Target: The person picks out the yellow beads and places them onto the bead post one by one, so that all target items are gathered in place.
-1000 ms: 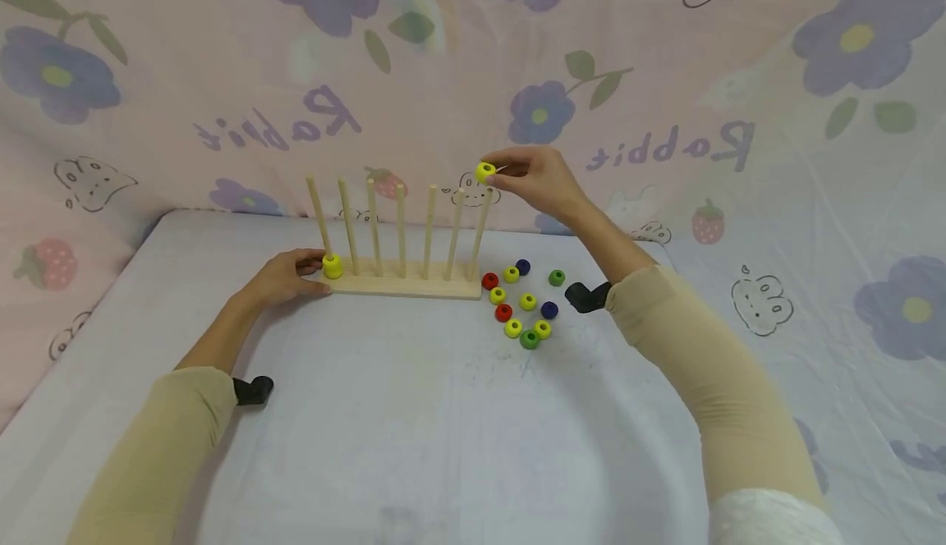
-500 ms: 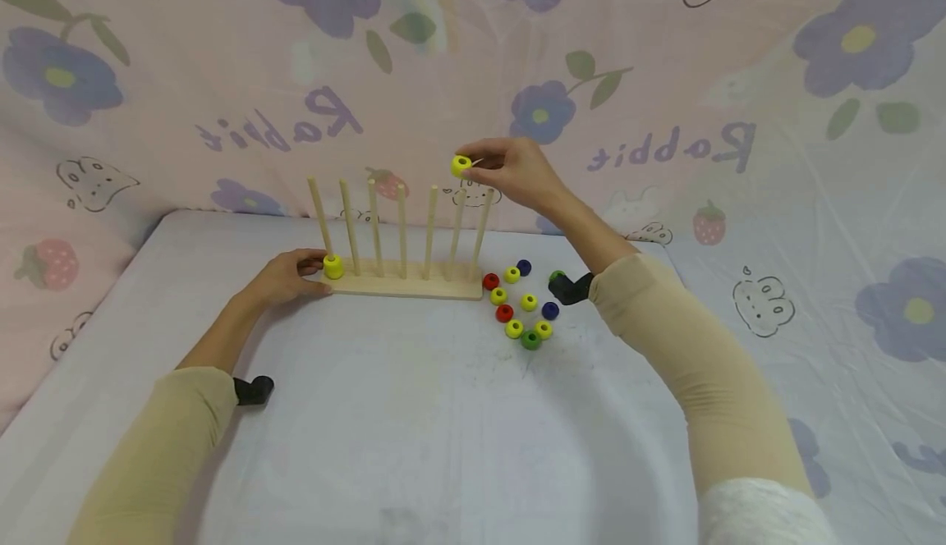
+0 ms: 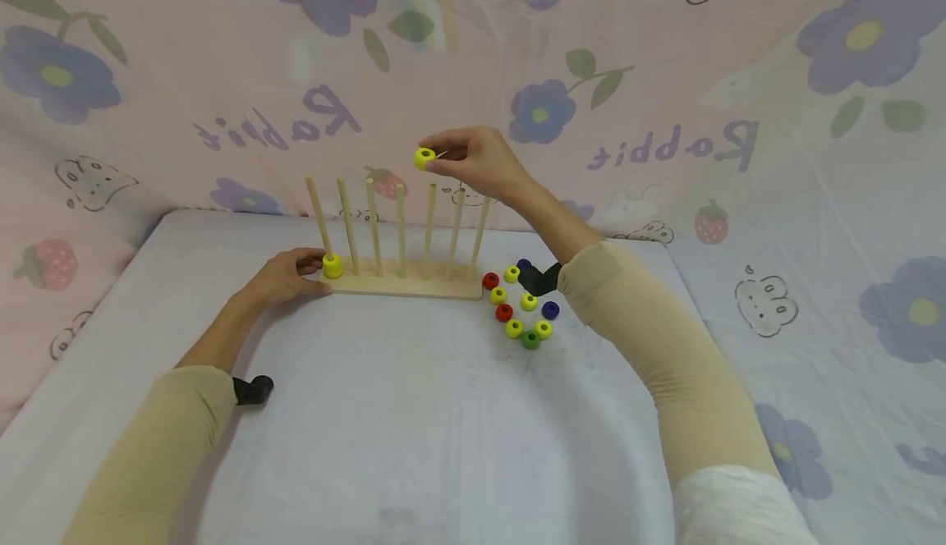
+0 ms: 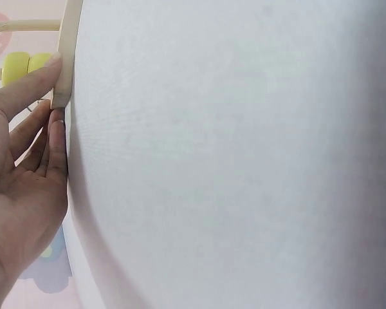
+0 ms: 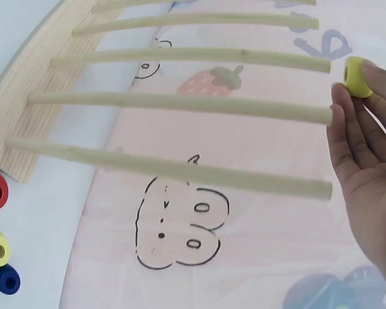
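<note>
A wooden stand (image 3: 406,286) with a row of upright pegs sits at the table's back. Its leftmost peg carries two yellow beads (image 4: 15,68) at the bottom, seen stacked in the left wrist view. My left hand (image 3: 287,274) holds the stand's left end, thumb on the base beside those beads and fingers at the end edge. Above the peg tops, my right hand (image 3: 484,163) pinches another yellow bead (image 3: 422,162) between thumb and fingers. In the right wrist view this bead (image 5: 356,87) is apart from the peg tips, its hole partly visible.
Loose beads lie right of the stand: several yellow ones, red beads (image 3: 504,313), a green bead (image 3: 530,341) and blue beads (image 3: 550,311). The right wrist's black mount (image 3: 539,281) covers part of this group. A printed cloth (image 3: 443,61) hangs behind the table.
My right hand has carried the yellow bead leftward and slightly up, from over the rightmost peg to above the middle-right pegs. My left hand stays on the stand.
</note>
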Demonstrator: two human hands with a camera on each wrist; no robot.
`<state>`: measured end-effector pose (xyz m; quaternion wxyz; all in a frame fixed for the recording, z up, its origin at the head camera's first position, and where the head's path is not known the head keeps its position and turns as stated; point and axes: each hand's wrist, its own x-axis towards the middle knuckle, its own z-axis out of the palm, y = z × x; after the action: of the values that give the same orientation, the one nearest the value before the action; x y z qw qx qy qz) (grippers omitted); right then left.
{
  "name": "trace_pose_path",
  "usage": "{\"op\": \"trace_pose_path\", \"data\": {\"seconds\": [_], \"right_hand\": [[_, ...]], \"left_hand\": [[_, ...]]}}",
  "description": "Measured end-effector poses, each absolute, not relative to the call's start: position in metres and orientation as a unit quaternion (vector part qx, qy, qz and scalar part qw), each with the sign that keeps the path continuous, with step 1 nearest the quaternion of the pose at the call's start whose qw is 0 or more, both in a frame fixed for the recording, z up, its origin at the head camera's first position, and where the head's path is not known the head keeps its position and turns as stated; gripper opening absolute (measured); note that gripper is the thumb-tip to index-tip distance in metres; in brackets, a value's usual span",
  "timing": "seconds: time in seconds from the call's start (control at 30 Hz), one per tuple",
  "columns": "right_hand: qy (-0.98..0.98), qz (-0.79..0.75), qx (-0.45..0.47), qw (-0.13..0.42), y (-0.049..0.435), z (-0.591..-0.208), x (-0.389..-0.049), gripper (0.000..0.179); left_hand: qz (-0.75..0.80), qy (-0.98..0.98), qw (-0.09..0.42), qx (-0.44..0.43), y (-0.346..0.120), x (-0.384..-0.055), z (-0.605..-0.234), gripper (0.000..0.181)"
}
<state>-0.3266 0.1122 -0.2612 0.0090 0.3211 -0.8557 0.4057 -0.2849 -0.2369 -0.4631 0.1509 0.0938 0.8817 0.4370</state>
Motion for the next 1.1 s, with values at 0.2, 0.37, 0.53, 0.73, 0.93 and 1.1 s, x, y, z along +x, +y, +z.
{"op": "trace_pose_path", "data": {"seconds": [0.2, 0.37, 0.53, 0.73, 0.93, 1.1], "right_hand": [[-0.856, 0.399, 0.328, 0.011, 0.097, -0.257, -0.329, 0.033], [-0.848, 0.4, 0.349, 0.007, 0.08, -0.257, -0.329, 0.032], [-0.837, 0.416, 0.357, -0.001, 0.061, -0.262, -0.329, 0.031], [-0.833, 0.422, 0.358, -0.015, 0.044, -0.264, -0.331, 0.032], [-0.84, 0.411, 0.353, -0.025, 0.03, -0.263, -0.331, 0.034], [-0.842, 0.403, 0.356, -0.031, 0.019, -0.261, -0.331, 0.032]], "left_hand": [[0.44, 0.88, 0.15, 0.1, -0.232, -0.285, -0.459, 0.082], [0.432, 0.883, 0.156, 0.096, -0.233, -0.283, -0.458, 0.083], [0.426, 0.886, 0.153, 0.1, -0.236, -0.28, -0.459, 0.083], [0.426, 0.886, 0.155, 0.097, -0.234, -0.28, -0.46, 0.085], [0.427, 0.885, 0.155, 0.098, -0.235, -0.281, -0.461, 0.084], [0.432, 0.883, 0.152, 0.099, -0.235, -0.28, -0.46, 0.084]]}}
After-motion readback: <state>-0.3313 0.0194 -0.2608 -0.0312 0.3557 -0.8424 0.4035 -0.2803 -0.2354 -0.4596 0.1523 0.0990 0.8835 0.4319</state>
